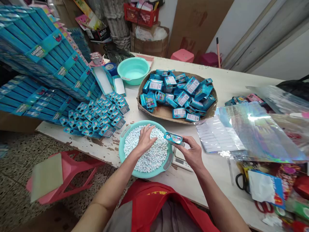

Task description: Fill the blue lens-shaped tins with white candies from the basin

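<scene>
My left hand [145, 139] is over a turquoise basin [122, 151] filled with small white candies [149, 161]. Its fingers are spread and nothing shows in them; whether they touch the candies I cannot tell. Between the fingers and thumb of my right hand [192, 152] is a small blue candy box [173, 138], held by its right end just beyond the basin's right rim. Some white pieces show through an opening at the box's left end. A small scale [182, 163] sits under my right hand, partly hidden by it.
A cardboard tray [156, 116] of blue boxes stands behind the basin. To the left are upright small boxes [96, 116] and tall stacked cartons [48, 54]. An empty turquoise bowl [133, 69] is farther back. Plastic sheets [256, 129] and scissors [241, 181] lie right.
</scene>
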Motion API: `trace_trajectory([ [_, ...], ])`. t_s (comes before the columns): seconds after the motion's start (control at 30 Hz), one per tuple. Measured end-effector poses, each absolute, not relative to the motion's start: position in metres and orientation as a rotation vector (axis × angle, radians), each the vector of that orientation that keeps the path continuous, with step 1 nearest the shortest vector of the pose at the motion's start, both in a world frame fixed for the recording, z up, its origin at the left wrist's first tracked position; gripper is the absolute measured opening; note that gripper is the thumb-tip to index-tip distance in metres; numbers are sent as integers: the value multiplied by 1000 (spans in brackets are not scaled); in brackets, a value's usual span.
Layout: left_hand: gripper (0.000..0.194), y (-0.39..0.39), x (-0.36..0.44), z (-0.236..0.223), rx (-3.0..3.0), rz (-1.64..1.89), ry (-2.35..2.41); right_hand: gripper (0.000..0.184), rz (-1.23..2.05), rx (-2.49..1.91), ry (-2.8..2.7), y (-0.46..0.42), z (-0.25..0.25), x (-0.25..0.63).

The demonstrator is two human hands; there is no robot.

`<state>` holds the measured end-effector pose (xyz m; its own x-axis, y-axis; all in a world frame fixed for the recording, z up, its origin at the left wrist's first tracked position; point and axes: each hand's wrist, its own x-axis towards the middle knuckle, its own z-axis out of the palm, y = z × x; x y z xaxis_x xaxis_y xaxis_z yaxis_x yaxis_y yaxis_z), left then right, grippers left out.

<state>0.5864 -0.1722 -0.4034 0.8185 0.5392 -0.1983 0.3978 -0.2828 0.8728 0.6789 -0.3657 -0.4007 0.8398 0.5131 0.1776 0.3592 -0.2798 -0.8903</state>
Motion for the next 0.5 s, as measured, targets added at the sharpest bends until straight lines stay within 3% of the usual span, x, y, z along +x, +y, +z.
trace_trajectory([
  [0.07,62,-167,583,-387,2038,112,452,32,265,-1762,-620,-355,-404,678],
  [0.2,38,-157,570,-352,2224,181,233,43,489,-1530,-749,-325,-409,694],
  [0.27,34,-143,551,-340,2355,340,469,50,427,-1595,-776,-308,-413,724],
  [0.37,33,-110,505,-338,2502,438,1030,53,87,-1999,-685,-277,-426,788],
  [0.5,31,-64,449,-376,2533,18,1571,50,114,-2071,-646,-232,-453,852],
])
